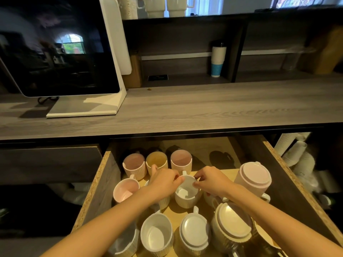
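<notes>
A white ribbed mug stands upright in the middle of an open wooden drawer. My left hand pinches its rim on the left side. On the opposite side of the rim, my right hand pinches with curled fingers. Around it stand several ribbed mugs: a pink one to the left, three at the back, and two white ones at the front, one of them with a lid.
Two lidded pots, one pink and one cream, fill the drawer's right side. A grey wooden counter runs above, with a screen on a white stand at left. Stacked paper cups sit on a shelf; more lie at right.
</notes>
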